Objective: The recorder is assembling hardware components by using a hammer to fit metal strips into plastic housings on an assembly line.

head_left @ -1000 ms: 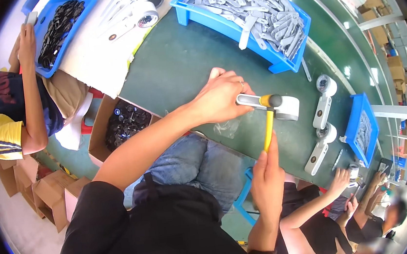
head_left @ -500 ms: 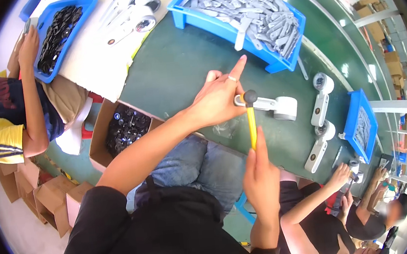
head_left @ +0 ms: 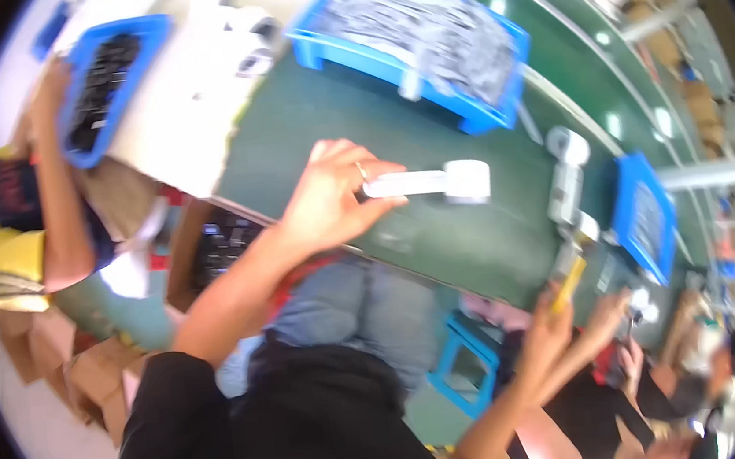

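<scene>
My left hand pinches the handle end of a white device with a flat handle and a round, drum-like head. It is over the green table, head pointing right. My right hand, blurred by motion, is closed around the yellow handle of a hammer near the table's right front edge. The hammer's head is too smeared to make out. Just beyond it are two more such devices, a farther device and a nearer device partly hidden by the hammer.
A blue bin heaped with grey flat parts stands at the back. A smaller blue bin is at the right. Co-workers sit on both sides; a hand is close to my right hand. At left are a blue tray of black parts and a cardboard box.
My right hand has swung the hammer away to the right. My left hand has moved left and now pinches the device's handle end, with the device shifted left too.
</scene>
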Tool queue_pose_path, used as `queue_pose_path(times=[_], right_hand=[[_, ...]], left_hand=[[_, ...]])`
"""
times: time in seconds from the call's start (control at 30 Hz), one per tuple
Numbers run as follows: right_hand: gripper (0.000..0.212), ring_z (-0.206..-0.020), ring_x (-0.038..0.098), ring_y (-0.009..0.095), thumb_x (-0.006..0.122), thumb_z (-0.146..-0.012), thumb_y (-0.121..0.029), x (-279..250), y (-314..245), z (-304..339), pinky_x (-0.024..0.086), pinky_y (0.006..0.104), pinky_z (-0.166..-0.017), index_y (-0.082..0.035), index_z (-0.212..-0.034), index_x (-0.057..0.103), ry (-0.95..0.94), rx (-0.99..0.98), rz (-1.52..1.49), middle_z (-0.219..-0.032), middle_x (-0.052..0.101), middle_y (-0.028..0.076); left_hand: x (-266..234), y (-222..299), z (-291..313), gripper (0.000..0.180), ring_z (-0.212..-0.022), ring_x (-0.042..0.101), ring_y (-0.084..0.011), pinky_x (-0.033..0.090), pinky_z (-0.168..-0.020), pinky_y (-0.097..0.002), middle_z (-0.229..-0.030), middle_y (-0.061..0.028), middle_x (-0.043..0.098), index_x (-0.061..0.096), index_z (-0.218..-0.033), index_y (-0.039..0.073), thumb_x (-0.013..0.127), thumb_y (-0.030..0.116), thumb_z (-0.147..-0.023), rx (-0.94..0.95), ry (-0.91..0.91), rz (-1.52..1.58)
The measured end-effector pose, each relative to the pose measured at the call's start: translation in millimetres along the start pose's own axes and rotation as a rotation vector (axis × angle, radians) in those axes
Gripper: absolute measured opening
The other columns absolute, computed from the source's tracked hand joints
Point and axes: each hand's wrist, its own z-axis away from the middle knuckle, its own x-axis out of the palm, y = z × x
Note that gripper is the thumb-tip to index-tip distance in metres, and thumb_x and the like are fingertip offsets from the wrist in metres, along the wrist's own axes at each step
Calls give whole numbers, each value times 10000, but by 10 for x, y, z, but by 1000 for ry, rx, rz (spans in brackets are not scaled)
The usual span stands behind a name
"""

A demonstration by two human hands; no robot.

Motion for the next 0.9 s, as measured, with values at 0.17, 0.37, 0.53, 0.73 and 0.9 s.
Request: queue_pose_path(times=[0.17,0.37,0.53,0.73,0.9], right_hand=[[320,-1192,649,303,563,-1071,-152,-77,295,-18,470,373,-1066,51,-1303,647,196,-156,137,-1263,695,187],[886,-442,510,135,624,-1043,-255,-497,-708,374,428,264,-408,-125,-1688,30,342,74,-305,-834,682,194],[473,-535,599,143,545,-1089,-187,-558,-623,321,508,270,-434,-15,-1502,392,-185,34,-981,-1148,699,177],[236,-386,355,39,620,-1059,-207,256,-698,-111,233,212,-316,-65,-1243,578,-602,467,-1176,-866,655,96],[233,-381,350,41,631,-1061,-257,458,-827,-319,225,220,-328,-87,-1221,626,-576,500,-1033,-768,641,67]], left_hand=[[-848,-380,365,341,-989,679,-251,547,-885,-386,-950,-93,728,783,-1143,88,861,170,-821,-293,190,-23],[-1353,-996,619,360,-1000,701,-180,536,-921,-317,-1046,-87,744,767,-1176,46,840,237,-880,-594,331,-233],[-1591,-1352,686,456,-1016,694,-173,529,-946,-313,-1102,-107,751,725,-1245,32,840,274,-876,-736,381,-104],[-1927,-1712,528,473,-950,685,-202,531,-873,-337,-1041,-107,752,733,-1238,71,840,328,-855,-600,306,-386],[-2007,-1725,401,526,-1010,717,-265,540,-911,-367,-1031,-161,760,718,-1280,64,850,302,-830,-667,392,-375]])
